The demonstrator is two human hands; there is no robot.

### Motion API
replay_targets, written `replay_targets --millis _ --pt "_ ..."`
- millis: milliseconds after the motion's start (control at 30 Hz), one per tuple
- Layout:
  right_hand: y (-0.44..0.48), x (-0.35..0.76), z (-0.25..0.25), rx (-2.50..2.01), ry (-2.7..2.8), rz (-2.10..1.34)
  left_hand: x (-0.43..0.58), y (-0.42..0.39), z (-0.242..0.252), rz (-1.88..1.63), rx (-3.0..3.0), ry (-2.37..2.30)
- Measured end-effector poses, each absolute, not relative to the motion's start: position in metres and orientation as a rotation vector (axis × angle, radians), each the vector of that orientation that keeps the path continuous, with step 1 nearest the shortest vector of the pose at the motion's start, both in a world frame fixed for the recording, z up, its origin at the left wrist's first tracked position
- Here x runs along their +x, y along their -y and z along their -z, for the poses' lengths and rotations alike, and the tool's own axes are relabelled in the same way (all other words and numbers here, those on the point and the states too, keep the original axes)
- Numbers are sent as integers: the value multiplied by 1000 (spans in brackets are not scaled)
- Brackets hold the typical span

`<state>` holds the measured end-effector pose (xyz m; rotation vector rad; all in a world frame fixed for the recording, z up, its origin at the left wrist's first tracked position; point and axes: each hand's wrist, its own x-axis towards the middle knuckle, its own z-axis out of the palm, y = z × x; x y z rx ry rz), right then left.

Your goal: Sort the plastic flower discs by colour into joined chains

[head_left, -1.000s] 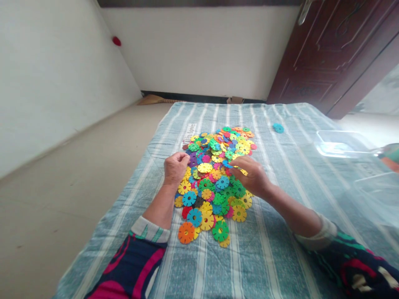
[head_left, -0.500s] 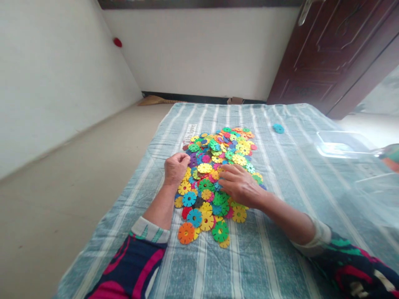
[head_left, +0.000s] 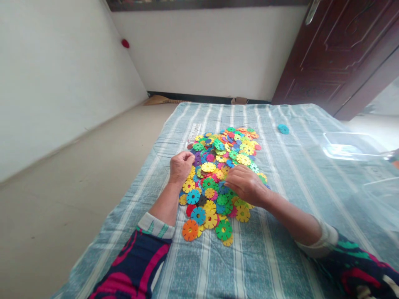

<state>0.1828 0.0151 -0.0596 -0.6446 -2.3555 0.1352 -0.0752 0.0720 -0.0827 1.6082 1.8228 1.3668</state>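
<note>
A heap of colourful slotted plastic discs, among them a yellow disc (head_left: 208, 167) and an orange disc (head_left: 190, 230), lies on a striped cloth (head_left: 249, 265). My left hand (head_left: 181, 166) is closed in a pinch at the heap's left edge, its fingertips against or just beside a purple disc (head_left: 197, 158). Whether it grips a disc cannot be made out. Over the right middle of the heap, my right hand (head_left: 246, 183) is closed too, fingers bunched and pointing down-left, near green and blue discs. Its fingertips hide whatever they pinch.
One blue disc (head_left: 283, 129) lies apart at the back right. Farther right stands a clear plastic box (head_left: 349, 145), with another clear plastic piece (head_left: 383, 195) nearer me. A white wall (head_left: 199, 54) and a dark red door (head_left: 339, 58) rise beyond the cloth.
The whole scene has shifted slightly right in view. My right hand's fingers have drawn closer together over the heap. My left hand keeps its pinch beside the purple disc.
</note>
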Motion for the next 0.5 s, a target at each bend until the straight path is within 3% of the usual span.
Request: replay_targets --millis 133,333,500 --pt "-14 184 63 -696 2266 -185 -74 -65 61 -1239 1751 -1845" --pt "-12 185 59 -744 2167 -203 -75 -38 -2 -449 2149 -1723" --pt "-12 186 57 -744 2163 -203 -71 -8 -18 -68 2137 -1557"
